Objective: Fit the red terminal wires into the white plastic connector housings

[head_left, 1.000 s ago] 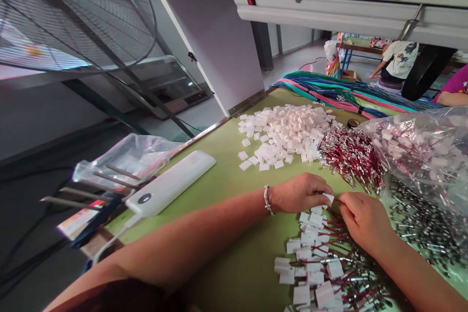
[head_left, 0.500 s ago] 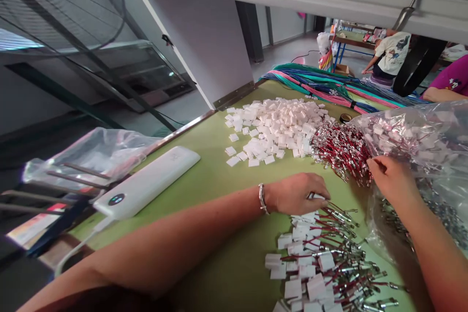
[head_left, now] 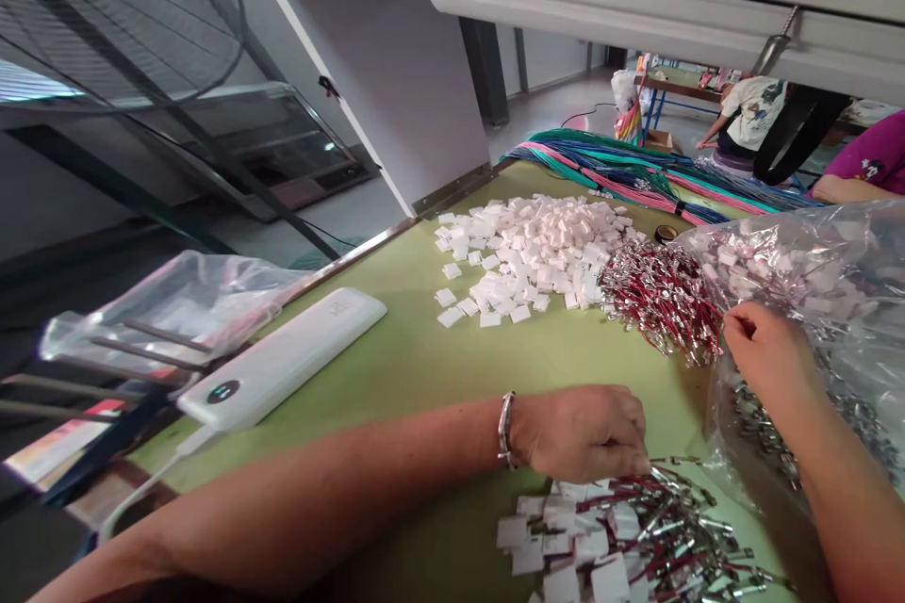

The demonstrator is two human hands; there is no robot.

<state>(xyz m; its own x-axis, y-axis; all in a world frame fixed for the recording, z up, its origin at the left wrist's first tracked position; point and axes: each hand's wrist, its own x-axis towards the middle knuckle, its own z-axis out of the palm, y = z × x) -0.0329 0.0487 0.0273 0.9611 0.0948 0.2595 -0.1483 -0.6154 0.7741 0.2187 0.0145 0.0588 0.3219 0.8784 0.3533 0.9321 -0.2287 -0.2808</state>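
Observation:
My left hand [head_left: 586, 433], fingers curled closed, is at the upper edge of a pile of white plastic connectors with short red wires and metal terminals [head_left: 594, 542]. Whatever lies inside its fingers is hidden. My right hand [head_left: 770, 353] is pinched closed at the right side of a heap of loose red wires with metal ends [head_left: 657, 297]. I cannot make out what, if anything, is in that pinch. A large heap of loose white connectors [head_left: 537, 240] lies left of the red wires.
A clear plastic bag [head_left: 841, 254] containing white and metal parts lies at the right. Bundled coloured cables [head_left: 608, 165] cross the table's back. A white power bank [head_left: 297, 353] with a cable sits left. A shelf with a lamp [head_left: 566, 5] hangs above. Two people are beyond.
My left hand has moved down over the wired connectors; the white piece that showed in its fingers is now hidden. My right hand has shifted slightly right and stays pinched.

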